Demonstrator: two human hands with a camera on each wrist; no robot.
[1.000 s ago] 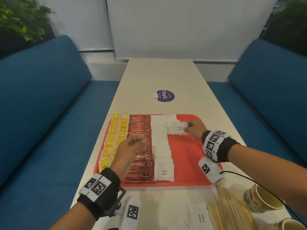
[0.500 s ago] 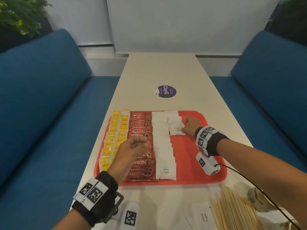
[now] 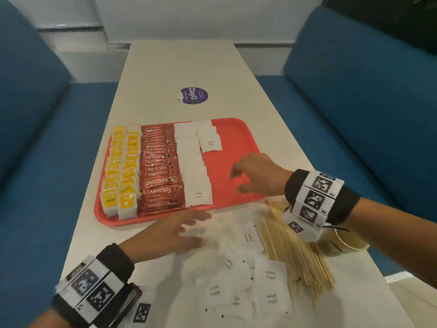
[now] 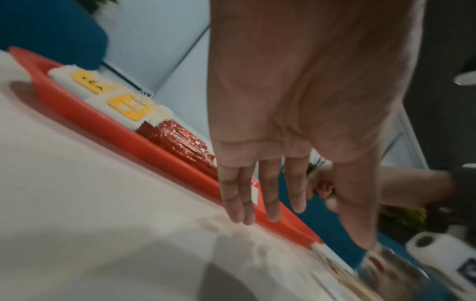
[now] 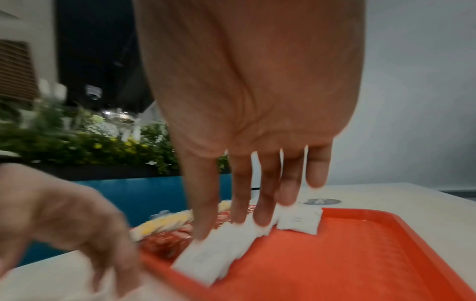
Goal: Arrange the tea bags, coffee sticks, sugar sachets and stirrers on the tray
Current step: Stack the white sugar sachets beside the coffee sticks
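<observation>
A red tray [image 3: 238,138] holds rows of yellow tea bags [image 3: 120,176], red coffee sticks [image 3: 160,171] and white sugar sachets [image 3: 194,166], with a short second sachet row [image 3: 210,143] at the far end. Loose sugar sachets [image 3: 236,280] and a bundle of wooden stirrers [image 3: 295,252] lie on the table in front of the tray. My left hand [image 3: 179,233] reaches flat over the loose sachets, fingers straight and empty. My right hand [image 3: 250,174] hovers over the tray's bare right part, fingers spread and loosely bent, holding nothing.
Paper cups [image 3: 347,242] stand at the table's right edge behind my right wrist. A purple round sticker [image 3: 194,95] sits on the table beyond the tray. Blue sofas [image 3: 35,138] flank the table on both sides.
My right hand let go of the sachet in the second row and drew back toward me. My left hand left the coffee sticks and came down to the loose sachets.
</observation>
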